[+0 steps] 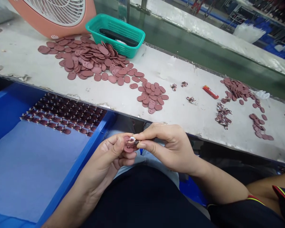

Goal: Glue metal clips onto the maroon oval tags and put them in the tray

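Note:
My left hand (112,152) pinches a reddish-brown oval disc (127,146) between thumb and fingers, over my lap. From the right, my right hand (167,145) holds a small brown-and-white figurine piece (132,140) between thumb and forefinger, against the disc's face. Fingers cover part of both, so I cannot tell whether they are joined. Beyond my hands, a small heap of similar oval discs (152,95) lies on the bench, with a larger pile (92,57) farther left. Several small figurine pieces (191,99) lie to the right of the heap.
A blue bin (48,198) at left holds rows of assembled pieces (64,114) on a pale sheet. On the white bench (180,117) stand an orange fan (90,15) and a green basket (140,38); a red packet (210,91) lies rightward. A co-worker's arm (270,186) is close at right.

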`<state>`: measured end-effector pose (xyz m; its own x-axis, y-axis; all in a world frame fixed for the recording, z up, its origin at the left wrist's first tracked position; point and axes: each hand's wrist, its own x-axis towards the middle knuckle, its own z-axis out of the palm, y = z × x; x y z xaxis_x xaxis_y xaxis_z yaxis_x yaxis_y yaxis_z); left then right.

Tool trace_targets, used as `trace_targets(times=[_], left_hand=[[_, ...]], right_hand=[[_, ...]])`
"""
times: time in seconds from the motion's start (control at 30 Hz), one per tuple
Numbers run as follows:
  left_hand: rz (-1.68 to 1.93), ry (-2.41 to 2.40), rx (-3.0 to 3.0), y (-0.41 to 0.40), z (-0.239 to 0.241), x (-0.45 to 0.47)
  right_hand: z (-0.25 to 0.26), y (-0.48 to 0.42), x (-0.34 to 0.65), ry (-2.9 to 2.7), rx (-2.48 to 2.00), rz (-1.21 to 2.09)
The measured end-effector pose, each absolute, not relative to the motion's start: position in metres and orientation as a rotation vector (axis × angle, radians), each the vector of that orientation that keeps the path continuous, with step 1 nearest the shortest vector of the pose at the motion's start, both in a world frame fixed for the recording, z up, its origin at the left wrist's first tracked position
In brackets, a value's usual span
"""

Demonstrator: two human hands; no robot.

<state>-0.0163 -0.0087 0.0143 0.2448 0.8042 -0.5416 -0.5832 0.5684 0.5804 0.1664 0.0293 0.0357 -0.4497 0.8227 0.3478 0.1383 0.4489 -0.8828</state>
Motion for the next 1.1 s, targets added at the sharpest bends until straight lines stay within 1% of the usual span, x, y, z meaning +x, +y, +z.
trace_targets(times=[0.43,0.77,0.9,1.1], left_hand=[[0.957,0.899,0.278,-0.012,0.014,-0.019],[0.985,0.828,0.374,-0.021,0.023,-0.02],[0.993,0.799,0.359,-0.02,0.024,-0.019],[0.972,0.831,0.296,-0.015,0.015,-0.019]], right_hand=[[0.041,0.033,0.168,-2.028,-0.698,0.98],[0.05,0.02,0.17,-2.069,-0.57,0.963],[0.051,0.018,0.17,-2.083,-0.559,0.928],[0.043,0.024,0.168,-2.074,-0.597,0.96]])
